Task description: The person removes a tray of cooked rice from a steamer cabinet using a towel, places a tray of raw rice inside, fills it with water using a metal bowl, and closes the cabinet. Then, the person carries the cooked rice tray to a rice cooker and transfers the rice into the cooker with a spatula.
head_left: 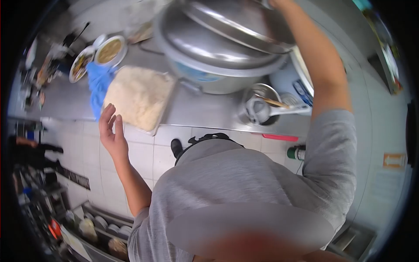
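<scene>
My left hand is raised by the near edge of a tray of white, rice-like food, its fingers apart and holding nothing. At the top of the view, my right arm reaches up to a metal lid. My right hand is mostly cut off by the frame edge, at the lid's upper rim. That lid is tilted above a large round cooker, whose own domed silver cover lies beneath it. A blue cloth touches the tray's left side.
A metal pot with ladles stands right of the cooker, beside a white bucket. Two food bowls are at the counter's back left. Another person stands far left. Shelves with dishes are lower left.
</scene>
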Tool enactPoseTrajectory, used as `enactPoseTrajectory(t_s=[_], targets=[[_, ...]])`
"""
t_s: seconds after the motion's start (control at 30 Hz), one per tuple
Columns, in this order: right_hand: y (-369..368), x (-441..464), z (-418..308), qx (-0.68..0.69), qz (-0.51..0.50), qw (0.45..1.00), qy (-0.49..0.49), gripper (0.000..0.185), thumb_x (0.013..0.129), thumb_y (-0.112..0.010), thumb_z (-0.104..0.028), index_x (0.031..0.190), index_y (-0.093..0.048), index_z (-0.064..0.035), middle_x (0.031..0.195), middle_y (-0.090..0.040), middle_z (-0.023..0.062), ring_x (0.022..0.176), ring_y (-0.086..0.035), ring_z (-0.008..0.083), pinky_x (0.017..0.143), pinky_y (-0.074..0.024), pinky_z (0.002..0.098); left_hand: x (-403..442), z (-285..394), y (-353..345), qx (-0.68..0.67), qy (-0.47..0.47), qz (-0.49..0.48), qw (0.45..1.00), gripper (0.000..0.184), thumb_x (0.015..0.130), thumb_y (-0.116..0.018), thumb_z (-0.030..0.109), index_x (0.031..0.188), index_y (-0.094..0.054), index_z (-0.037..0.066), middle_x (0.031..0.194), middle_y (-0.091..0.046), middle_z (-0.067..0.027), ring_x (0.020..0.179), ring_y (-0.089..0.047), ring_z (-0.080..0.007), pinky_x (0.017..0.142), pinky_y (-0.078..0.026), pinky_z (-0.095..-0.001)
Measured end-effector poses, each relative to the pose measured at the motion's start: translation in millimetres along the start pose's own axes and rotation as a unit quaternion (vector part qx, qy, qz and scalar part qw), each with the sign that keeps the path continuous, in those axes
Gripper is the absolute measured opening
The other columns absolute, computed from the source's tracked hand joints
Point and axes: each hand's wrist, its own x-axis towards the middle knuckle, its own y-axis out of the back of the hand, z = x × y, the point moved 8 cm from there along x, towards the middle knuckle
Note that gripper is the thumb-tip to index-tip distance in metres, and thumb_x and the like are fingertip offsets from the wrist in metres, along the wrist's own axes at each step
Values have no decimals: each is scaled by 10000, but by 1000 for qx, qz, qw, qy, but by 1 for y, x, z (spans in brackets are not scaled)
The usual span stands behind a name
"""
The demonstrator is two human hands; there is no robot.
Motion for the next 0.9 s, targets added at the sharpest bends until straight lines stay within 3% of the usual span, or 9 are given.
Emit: enactPoseTrajectory(t_s=[0.13, 0.17, 0.2, 0.4, 0.53, 0.63, 0.73, 0.8, 0.9], targets=[[-31, 14, 2, 3, -12, 998, -68, 307, 812, -627, -87, 1113, -641, -30, 797, -665, 122, 667, -603, 196, 616, -481, 315, -3, -71, 83, 14, 90, 76, 993, 259, 880, -559, 50, 1134, -576, 3, 1206, -562, -113, 1084, -549, -207, 917, -438, -333], [-39, 42, 35, 4, -40, 996, -78, 386, 865, -639, -199, 1239, -579, -125, 830, -587, -23, 707, -487, 80, 605, -393, 238, -5, -87, 100, 23, 115, 89, 989, 261, 880, -562, 53, 1136, -577, 5, 1200, -566, -109, 1076, -552, -204, 914, -439, -332], [-41, 22, 3, -25, -35, 994, -101, 395, 857, -649, -209, 1235, -581, -115, 832, -582, -8, 718, -492, 75, 623, -407, 236, -6, -102, 115, 30, 138, 99, 985, 263, 879, -564, 56, 1137, -578, 7, 1193, -569, -105, 1067, -555, -202, 911, -440, -332], [-17, 34, -32, -481, 32, 876, 22, 474, 879, -576, -366, 1241, -563, -60, 1086, -637, 110, 985, -587, 189, 876, -422, 303, 31, -182, 151, 100, 221, 47, 969, 290, 869, -610, 132, 1133, -596, 13, 1144, -598, -100, 986, -584, -199, 838, -471, -315], [-42, -98, -182, -40, 111, 993, 28, 358, 908, -537, -258, 1198, -593, -54, 1071, -645, 77, 991, -588, 147, 893, -417, 254, 80, -251, 126, 113, 195, -26, 974, 305, 893, -574, 189, 1138, -601, 10, 1116, -619, -123, 966, -598, -215, 828, -468, -320], [-156, -232, -238, 78, -149, 984, -51, 217, 893, -555, -159, 1034, -644, -19, 1010, -645, 58, 898, -605, 162, 824, -489, 308, 121, -303, 92, 129, 135, -83, 979, 315, 905, -538, 225, 1113, -618, 2, 1069, -642, -157, 946, -613, -252, 818, -466, -337], [-288, -332, -193, 198, -406, 868, -208, 308, 876, -547, -100, 1176, -562, -30, 920, -608, 83, 842, -587, 164, 777, -496, 316, 151, -339, 42, 110, 155, -195, 962, 322, 906, -517, 234, 1077, -633, -13, 1010, -660, -182, 931, -621, -295, 810, -462, -360], [-351, -378, -120, 307, -308, 795, -424, 353, 879, -557, -127, 1214, -504, -29, 930, -599, 87, 847, -586, 180, 754, -495, 320, 159, -347, 22, 127, 152, -260, 945, 311, 903, -514, 237, 1021, -642, -21, 937, -668, -176, 865, -629, -294, 758, -466, -364], [-396, -374, -83, 491, -117, 727, -465, 317, 891, -548, -145, 1170, -500, -2, 871, -598, 75, 740, -576, 174, 695, -494, 319, 172, -351, 8, 171, 152, -327, 917, 283, 898, -523, 242, 889, -647, -13, 777, -657, -127, 678, -619, -232, 602, -464, -339]])
